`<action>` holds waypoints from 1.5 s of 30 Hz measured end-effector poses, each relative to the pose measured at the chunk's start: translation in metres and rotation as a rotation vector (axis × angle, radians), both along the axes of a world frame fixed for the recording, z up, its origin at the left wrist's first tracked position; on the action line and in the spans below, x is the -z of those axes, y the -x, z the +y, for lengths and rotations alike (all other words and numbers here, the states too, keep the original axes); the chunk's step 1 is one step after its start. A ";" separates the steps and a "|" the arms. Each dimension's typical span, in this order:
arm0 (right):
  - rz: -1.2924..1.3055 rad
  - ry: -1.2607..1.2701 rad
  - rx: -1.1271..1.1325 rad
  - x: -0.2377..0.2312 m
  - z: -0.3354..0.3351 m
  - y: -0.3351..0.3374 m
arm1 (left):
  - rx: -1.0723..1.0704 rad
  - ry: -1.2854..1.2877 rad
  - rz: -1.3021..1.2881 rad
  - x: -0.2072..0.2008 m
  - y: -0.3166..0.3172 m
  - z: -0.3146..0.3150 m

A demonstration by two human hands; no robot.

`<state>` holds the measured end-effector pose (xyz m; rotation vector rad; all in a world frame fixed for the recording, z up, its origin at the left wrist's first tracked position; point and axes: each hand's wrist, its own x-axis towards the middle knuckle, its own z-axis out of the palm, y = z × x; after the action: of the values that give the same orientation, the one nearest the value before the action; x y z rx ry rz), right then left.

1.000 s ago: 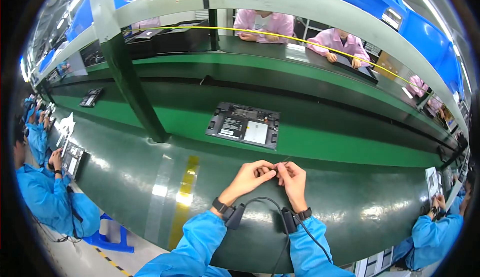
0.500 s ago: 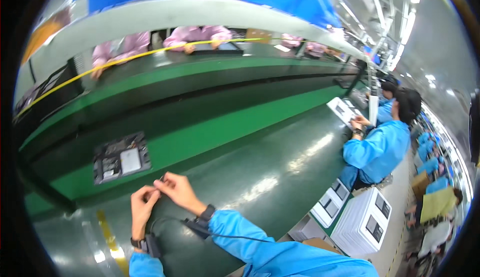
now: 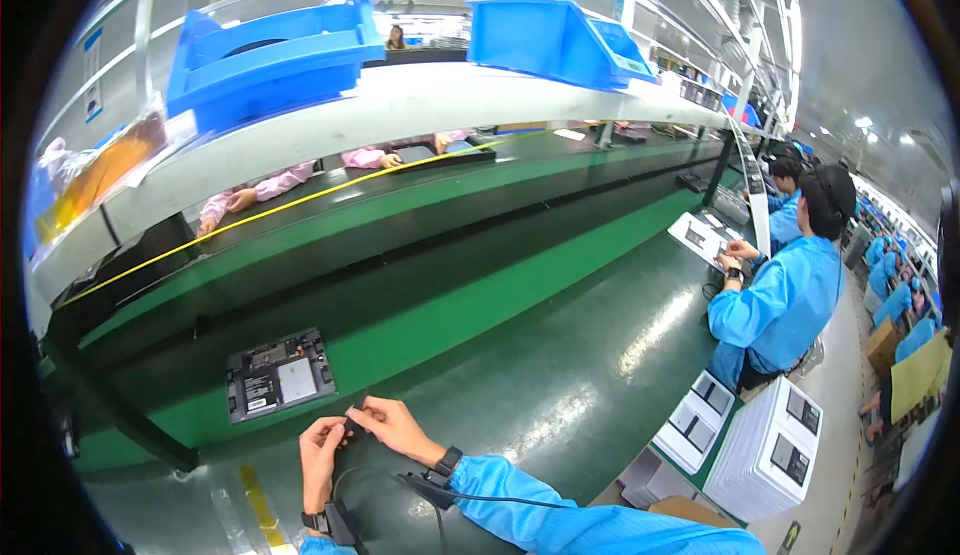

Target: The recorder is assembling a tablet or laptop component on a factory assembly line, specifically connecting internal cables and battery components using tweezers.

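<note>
Low in the view, my left hand (image 3: 322, 453) and my right hand (image 3: 402, 431) meet above the bench, fingertips close together. Both are closed in a pinch. Something small and dark shows between the fingers, too little of it to name. Just beyond them, on the green strip, lies a dark, flat electronic device (image 3: 277, 375) with its inner parts exposed and a pale silver block in it. Neither hand touches it. Each wrist wears a black band with a small box, and a dark cable (image 3: 510, 498) runs along my right sleeve.
A co-worker in blue (image 3: 785, 295) handles a white panel (image 3: 700, 240) farther right along the bench. Stacked white panels (image 3: 760, 450) stand at the lower right. Blue bins (image 3: 270, 65) sit on the white overhead shelf (image 3: 430, 103). Pink-sleeved arms (image 3: 275, 185) work beyond it.
My view has tilted up, so the bench things sit lower and more of the shelf and bins shows. My hands stay pinched together, near the device.
</note>
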<state>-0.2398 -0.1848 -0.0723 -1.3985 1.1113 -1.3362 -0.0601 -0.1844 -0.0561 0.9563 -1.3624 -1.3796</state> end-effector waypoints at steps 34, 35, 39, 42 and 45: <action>0.188 0.193 -0.095 -0.014 0.005 -0.001 | -0.042 0.077 -0.004 0.015 -0.007 -0.012; 0.189 0.172 -0.067 -0.010 0.004 -0.001 | -0.024 0.070 -0.022 0.013 -0.006 -0.013; -0.042 0.098 -0.062 0.003 -0.003 -0.003 | 0.024 0.071 -0.048 0.006 0.001 -0.012; 0.030 0.147 -0.061 0.003 -0.005 -0.004 | -0.030 0.061 0.059 0.014 -0.003 -0.015; 0.036 0.142 -0.080 -0.003 -0.003 -0.003 | -0.033 0.057 0.081 0.024 -0.007 -0.020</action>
<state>-0.2366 -0.1878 -0.0693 -1.5598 0.9890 -1.3586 -0.0529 -0.2042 -0.0799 0.8724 -1.3130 -1.3341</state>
